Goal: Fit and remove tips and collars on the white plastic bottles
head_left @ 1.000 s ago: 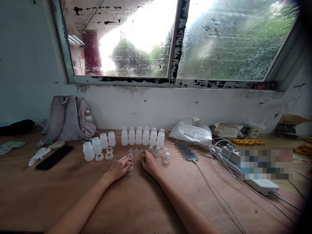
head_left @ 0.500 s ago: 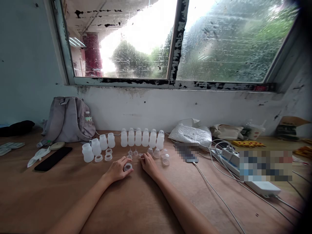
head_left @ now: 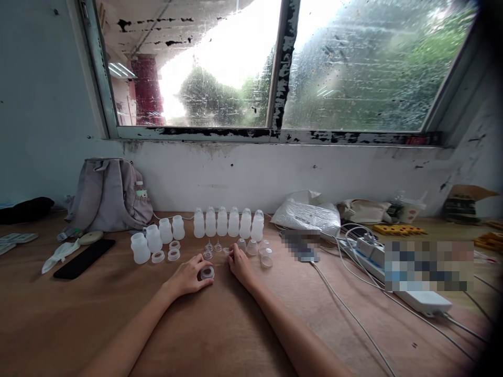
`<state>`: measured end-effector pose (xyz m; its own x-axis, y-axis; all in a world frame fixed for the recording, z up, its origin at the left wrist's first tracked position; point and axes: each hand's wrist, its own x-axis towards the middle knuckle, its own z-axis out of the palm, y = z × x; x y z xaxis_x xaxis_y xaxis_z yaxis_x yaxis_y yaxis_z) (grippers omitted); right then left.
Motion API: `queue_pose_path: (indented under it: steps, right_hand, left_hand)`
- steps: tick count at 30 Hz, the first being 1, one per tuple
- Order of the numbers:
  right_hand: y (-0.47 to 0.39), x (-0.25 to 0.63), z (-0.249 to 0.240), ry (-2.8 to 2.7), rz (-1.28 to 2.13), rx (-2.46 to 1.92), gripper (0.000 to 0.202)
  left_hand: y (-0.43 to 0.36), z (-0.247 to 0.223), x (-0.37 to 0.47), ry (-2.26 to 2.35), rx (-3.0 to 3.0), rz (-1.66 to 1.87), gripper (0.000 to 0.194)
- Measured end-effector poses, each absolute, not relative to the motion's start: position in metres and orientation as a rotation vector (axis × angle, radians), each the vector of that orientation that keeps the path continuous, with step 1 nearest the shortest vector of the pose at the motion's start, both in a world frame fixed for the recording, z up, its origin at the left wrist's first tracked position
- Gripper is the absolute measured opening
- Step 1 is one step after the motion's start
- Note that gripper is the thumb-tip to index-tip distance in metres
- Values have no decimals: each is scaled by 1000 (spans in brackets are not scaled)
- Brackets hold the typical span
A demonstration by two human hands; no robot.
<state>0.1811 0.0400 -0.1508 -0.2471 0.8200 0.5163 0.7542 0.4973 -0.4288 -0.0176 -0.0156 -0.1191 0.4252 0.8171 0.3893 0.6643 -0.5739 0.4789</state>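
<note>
Head view: I report on the left hand [head_left: 186, 276] and right hand [head_left: 238, 262], which stand apart over the middle of the tabletop [head_left: 196, 335], nearer its back edge than its near edge. Left hand: thumb and fingers are curled around a collar ring [head_left: 207, 272], closed on its sides. Right hand: fingers are bunched at a small clear piece [head_left: 227, 251]; I cannot tell whether they pinch it or merely touch it.

Just behind the collar ring, pointed teats [head_left: 217, 245] stand close together. Clear domes [head_left: 266, 261] lie to the right of the right hand. Along the back edge I note a row of six capped bottles [head_left: 222, 225]; towards the left edge are four uncapped bottles [head_left: 140, 251], with loose rings [head_left: 173, 254] beside them.

Risk findings, in my judgement. The clear piece looks light and smooth; an off-centre squeeze could flick it away. Excess pressure from the left thumb could tilt the collar ring or make it skid. The teats are tightly spaced, so a forward drift of either hand could topple them. An outward sweep of the right wrist could scatter the domes. Low contrast between clear parts and the lit surface could cause a misjudged grasp. A snag on the white cable [head_left: 338, 298] is a lesser concern, as it runs well apart from the fingers.
</note>
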Motion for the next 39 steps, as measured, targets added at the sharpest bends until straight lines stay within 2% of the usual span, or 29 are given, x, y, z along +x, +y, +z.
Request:
queue_pose_path:
  steps: [4,9,12,18,26,33,39]
  right_hand:
    - [41,182,-151,-1963,140,-1310,7]
    - [30,177,-143,-2032,79,-1239,10]
    - [18,168,-139,-2120,7,-1128,9]
    - [0,149,-141,-2192,-49,-1034,10]
    - [-9,152,-130,-2305,-13,-982,23]
    - [-7,149,-134,-2267,-82,-1065,20]
    - [-6,146,-142,-2030,52,-1202,16]
  left_hand:
    - [-16,-119,-16,1289,2353,955,35]
    - [-9,-126,-14,1231,2115,1228,32]
    - [-6,-131,-11,1147,1909,1316,37]
    - [-6,-132,-3,938,1664,1242,39]
    - [-10,-125,3,886,1305,1258,43]
    - [-12,-127,7,877,1161,1223,39]
    - [-13,-128,10,867,1169,1124,39]
